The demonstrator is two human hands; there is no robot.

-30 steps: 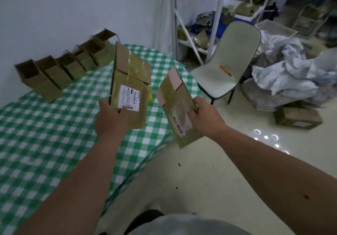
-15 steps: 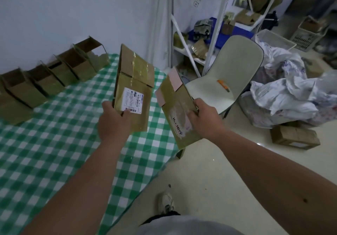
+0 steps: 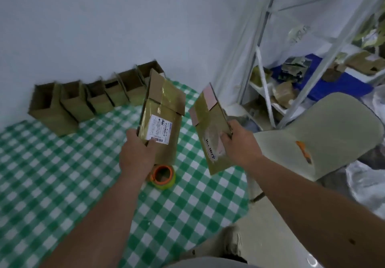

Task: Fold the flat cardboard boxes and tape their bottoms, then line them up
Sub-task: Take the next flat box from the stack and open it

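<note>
My left hand [image 3: 136, 153] grips the lower edge of a flat brown cardboard box [image 3: 161, 111] with a white shipping label, held upright above the table. My right hand [image 3: 238, 145] holds a second flat box [image 3: 210, 122] with pink tape patches, tilted, to the right of the first. A roll of tape [image 3: 163, 174] with an orange core lies on the green checked tablecloth [image 3: 62, 184] just below my left hand. Several folded open boxes [image 3: 83, 101] stand in a row along the wall at the table's far edge.
A pale green chair [image 3: 323, 134] stands right of the table with an orange cutter [image 3: 303, 152] on its seat. Behind it is a white metal shelf [image 3: 268, 93] holding cardboard scraps. Crumpled white plastic [image 3: 366, 180] lies at the far right.
My view has swung left over the table, bringing the tape roll into sight below my left hand. Both hands still hold their flat boxes, now above the tablecloth.
</note>
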